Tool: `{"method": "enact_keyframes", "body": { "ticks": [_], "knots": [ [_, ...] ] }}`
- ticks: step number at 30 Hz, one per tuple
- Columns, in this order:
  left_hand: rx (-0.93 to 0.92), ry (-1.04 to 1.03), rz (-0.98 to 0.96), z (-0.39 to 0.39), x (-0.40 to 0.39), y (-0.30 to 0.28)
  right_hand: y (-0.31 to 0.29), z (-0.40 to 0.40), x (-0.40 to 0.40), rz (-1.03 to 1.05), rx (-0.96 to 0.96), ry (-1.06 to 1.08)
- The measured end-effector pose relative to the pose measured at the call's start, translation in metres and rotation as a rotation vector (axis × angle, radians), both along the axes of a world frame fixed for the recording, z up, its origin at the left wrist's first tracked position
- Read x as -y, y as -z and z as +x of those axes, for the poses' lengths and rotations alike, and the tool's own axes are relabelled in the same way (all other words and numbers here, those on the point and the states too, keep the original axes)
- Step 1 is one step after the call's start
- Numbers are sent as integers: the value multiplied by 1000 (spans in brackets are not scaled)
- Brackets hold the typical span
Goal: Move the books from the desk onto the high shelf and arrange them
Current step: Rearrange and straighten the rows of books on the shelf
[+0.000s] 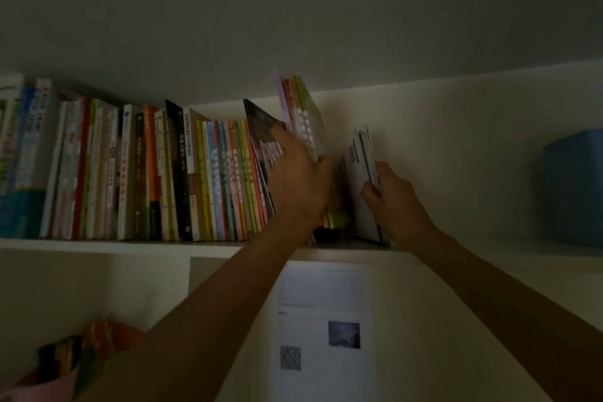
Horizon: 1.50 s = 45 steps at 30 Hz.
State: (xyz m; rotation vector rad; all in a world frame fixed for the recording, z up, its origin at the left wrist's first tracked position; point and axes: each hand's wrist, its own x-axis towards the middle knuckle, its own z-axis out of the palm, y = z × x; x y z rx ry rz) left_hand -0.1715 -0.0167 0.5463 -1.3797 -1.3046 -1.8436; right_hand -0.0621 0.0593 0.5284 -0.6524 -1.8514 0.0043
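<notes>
Thin books going upright on the shelf [130, 243], right end of the row [146, 173].
Left hand [293, 179], fingers spread, props leaning books [303, 121]; right hand [394, 202] pinches booklets [360, 160] at lower edge. Light, floppy, likely slippery; best gripped near spines.

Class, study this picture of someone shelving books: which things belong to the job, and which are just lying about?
Part of the job:
high shelf
row of books
tall leaning books
thin books gripped by right hand
left hand against the leaning books

Just there:
blue box
printed sheet
</notes>
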Motion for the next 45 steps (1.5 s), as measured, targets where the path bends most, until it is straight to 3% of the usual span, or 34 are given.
{"method": "enact_keyframes", "body": {
  "ticks": [7, 12, 17, 23, 28, 35, 45],
  "knots": [
    [40, 106, 127, -45, 69, -12, -3, -27, 15, 17, 102, 69],
    [58, 134, 93, -66, 98, -9, -3, -58, 27, 0, 137, 52],
    [35, 37, 41, -84, 112, 12, 0, -75, 34, -16, 107, 22],
    [265, 210, 54, -104, 111, 29, 6, -88, 39, -153, 215, 113],
    [263, 247, 76, -110, 100, 38, 11, -97, 34, -145, 155, 110],
    [246, 110, 67, -111, 89, 41, 11, -93, 31, -184, 79, 24],
    [244, 168, 163, -121, 84, 54, 11, -89, 24, -153, 27, 5]
  ]
}}
